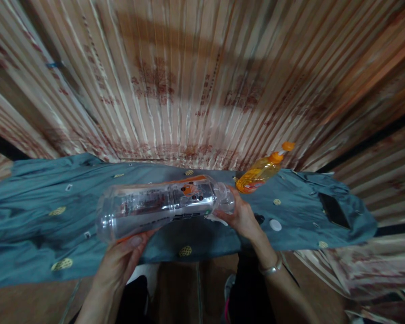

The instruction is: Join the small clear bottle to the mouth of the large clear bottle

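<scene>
A large clear plastic bottle [155, 204] lies on its side between my hands, above the cloth, with its neck to the right. An orange and black print marks its wall. My left hand [128, 252] is closed on its lower edge near the left end, the fingers partly hidden beneath it. Around the neck end, my right hand [241, 216] has its thumb and fingers wrapped. A small white piece [218, 219], perhaps tissue or a strip, shows below the neck. Just beyond my right hand stands a bottle of yellow liquid [258, 174] with an orange pump top.
A teal cloth [185, 236] with yellow prints covers the narrow table. To the right lie a white round cap [276, 225], a small dark object [259, 218] and a black phone [334, 210]. A striped curtain [189, 90] hangs close behind.
</scene>
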A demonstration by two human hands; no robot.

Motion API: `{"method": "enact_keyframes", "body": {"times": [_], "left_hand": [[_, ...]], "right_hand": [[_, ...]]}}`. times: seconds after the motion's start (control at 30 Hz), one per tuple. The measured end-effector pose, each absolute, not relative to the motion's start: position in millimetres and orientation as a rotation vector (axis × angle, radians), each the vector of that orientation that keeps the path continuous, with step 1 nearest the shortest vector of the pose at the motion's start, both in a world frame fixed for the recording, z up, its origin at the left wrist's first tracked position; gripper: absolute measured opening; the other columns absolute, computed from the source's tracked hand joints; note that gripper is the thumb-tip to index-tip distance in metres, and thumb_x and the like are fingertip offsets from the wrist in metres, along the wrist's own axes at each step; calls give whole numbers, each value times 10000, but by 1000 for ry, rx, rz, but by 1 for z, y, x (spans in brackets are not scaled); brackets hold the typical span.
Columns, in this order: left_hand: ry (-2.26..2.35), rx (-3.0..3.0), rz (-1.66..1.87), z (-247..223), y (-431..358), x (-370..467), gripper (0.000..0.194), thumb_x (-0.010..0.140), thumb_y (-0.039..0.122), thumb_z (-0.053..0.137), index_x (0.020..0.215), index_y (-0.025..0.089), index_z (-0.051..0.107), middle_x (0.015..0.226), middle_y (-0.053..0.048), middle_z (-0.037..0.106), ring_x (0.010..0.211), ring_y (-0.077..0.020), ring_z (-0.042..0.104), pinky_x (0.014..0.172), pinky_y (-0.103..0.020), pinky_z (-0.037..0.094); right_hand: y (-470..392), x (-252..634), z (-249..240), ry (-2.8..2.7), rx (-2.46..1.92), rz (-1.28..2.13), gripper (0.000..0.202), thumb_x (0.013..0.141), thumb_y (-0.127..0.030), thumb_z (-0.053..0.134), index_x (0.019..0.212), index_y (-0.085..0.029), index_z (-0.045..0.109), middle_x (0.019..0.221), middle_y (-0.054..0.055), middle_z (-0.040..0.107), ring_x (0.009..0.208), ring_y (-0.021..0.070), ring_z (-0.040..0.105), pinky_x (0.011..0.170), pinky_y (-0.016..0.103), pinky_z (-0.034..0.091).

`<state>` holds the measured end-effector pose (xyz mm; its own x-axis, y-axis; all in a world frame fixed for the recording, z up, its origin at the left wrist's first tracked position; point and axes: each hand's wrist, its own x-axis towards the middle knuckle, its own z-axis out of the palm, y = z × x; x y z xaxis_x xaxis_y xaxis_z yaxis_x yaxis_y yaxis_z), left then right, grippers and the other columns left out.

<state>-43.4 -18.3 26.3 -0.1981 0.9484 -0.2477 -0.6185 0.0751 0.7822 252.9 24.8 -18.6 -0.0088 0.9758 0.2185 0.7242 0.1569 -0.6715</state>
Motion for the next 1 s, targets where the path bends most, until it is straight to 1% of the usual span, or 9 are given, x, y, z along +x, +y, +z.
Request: {"method": "enact_keyframes", "body": {"times": [0.2, 0.33, 0.47, 0.57, 0.67, 0.77, 0.9, 1.0], "left_hand": [[913, 448, 1531, 26, -18, -41, 584, 521, 211, 975, 1083, 223, 813, 1169, -88, 827, 1264, -417, 685, 1056, -497, 602], [912, 439, 1536, 18, -16, -44, 612, 510, 187, 967, 1100, 221, 808, 1162, -83, 828, 1270, -421, 680, 1067, -506, 596], [910, 474, 1514, 13, -11, -49, 634, 469, 202, 984, 1078, 227, 809, 1116, -79, 835, 1184, -438, 725, 984, -548, 640], [886, 496, 1512, 15, -9, -48, 643, 423, 222, 1007, 1037, 257, 817, 1084, -75, 839, 1118, -440, 753, 854, -510, 694], [844, 509, 1506, 18, -8, -46, 579, 442, 218, 1003, 988, 282, 825, 1047, -58, 842, 1061, -414, 778, 780, -466, 710], [814, 523, 1509, 19, -9, -45, 520, 489, 201, 994, 975, 265, 820, 988, -47, 846, 968, -368, 807, 763, -436, 713], [784, 530, 1530, 22, -9, -43, 580, 465, 235, 1021, 1007, 247, 815, 945, -38, 847, 858, -325, 821, 741, -406, 714], [763, 531, 1525, 23, -9, -42, 570, 483, 231, 1023, 1013, 261, 816, 912, -18, 849, 810, -286, 823, 741, -371, 710]], "right_hand": [[25, 253, -18, -1792, -1620, 500, 765, 794, -369, 817, 1468, -215, 488, 1379, 137, 714, 1230, 337, 716, 1039, 481, 586], [26, 252, -17, -1797, -1619, 497, 762, 791, -358, 820, 1466, -218, 495, 1382, 130, 713, 1240, 335, 711, 1043, 477, 585], [26, 253, -17, -1785, -1624, 490, 775, 778, -367, 832, 1464, -221, 500, 1355, 129, 730, 1216, 345, 724, 1026, 480, 593], [25, 253, -19, -1781, -1618, 487, 776, 781, -370, 831, 1463, -211, 498, 1333, 135, 740, 1203, 350, 729, 1015, 481, 598], [25, 253, -20, -1787, -1608, 475, 769, 782, -372, 833, 1457, -210, 502, 1337, 139, 737, 1205, 351, 728, 1018, 483, 597], [26, 253, -22, -1786, -1606, 457, 772, 784, -381, 833, 1458, -205, 500, 1336, 144, 737, 1201, 350, 731, 1018, 487, 597], [26, 254, -23, -1790, -1621, 450, 786, 779, -381, 840, 1466, -214, 495, 1338, 142, 737, 1197, 350, 733, 1007, 487, 602], [27, 254, -24, -1802, -1602, 437, 792, 780, -376, 841, 1473, -219, 491, 1369, 141, 722, 1220, 345, 723, 1021, 481, 597]]}}
